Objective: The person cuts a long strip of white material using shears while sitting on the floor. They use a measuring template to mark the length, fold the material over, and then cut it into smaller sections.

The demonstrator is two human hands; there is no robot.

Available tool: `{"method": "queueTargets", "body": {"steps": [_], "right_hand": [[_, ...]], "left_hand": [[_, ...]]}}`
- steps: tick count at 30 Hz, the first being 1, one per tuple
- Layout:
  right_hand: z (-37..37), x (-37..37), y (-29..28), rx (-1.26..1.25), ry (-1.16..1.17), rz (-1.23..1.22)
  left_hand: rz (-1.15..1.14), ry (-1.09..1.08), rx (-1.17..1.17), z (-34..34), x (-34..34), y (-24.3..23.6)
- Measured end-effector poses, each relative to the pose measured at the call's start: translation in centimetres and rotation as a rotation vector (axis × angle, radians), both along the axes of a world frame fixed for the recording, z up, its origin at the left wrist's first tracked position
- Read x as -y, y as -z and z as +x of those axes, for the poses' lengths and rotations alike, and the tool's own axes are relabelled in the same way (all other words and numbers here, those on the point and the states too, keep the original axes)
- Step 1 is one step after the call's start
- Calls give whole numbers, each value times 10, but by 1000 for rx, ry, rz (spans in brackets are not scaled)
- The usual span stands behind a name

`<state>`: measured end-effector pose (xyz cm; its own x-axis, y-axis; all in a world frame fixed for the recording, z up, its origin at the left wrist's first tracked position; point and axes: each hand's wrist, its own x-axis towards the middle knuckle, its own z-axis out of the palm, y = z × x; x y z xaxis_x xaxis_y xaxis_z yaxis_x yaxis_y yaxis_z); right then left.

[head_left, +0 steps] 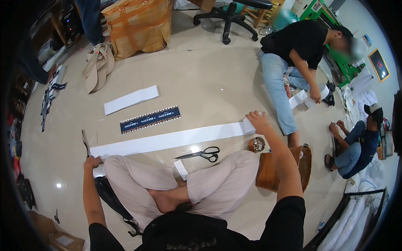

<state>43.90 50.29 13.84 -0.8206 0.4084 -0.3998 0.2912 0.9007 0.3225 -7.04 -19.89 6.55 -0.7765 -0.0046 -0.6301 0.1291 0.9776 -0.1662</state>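
Across the floor (pixel 209 92), just ahead of the crossed legs (pixel 134 173): white strip (pixel 171 139), long axis left to right, right end angled slightly farther out. Between both hands, one per end, so equally near. Right hand (pixel 257 122) curled over the folded right end, gripping it. Left hand (pixel 93 162) bent at the left end beside thin dark tool (pixel 85 141); pinch or mere touch, cannot tell. Scissors (pixel 200 154) on near side, right of middle.

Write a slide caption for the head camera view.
Left fingers and right fingers touch a long, flat white strip toward opposite ends, black-handled scissors lying nearby.
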Motion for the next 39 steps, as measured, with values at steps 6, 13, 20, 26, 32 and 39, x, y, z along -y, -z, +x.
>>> {"method": "queueTargets", "body": {"steps": [6,13,20,26,32,39], "right_hand": [[7,-55,6,1,126,-10],[-56,-76,-5,-256,42,-39],[-53,-124,13,-280,162,-12],[-53,-142,12,-207,193,-17],[-60,-114,-9,-166,240,-11],[-133,56,30,-461,-204,-550]], "left_hand": [[-52,26,-118,-1,-5,14],[-101,-14,-141,-1,9,18],[-55,-69,-177,5,8,17],[-86,-36,-312,19,6,28],[-30,-30,-409,23,0,34],[60,57,-456,46,-26,16]]}}
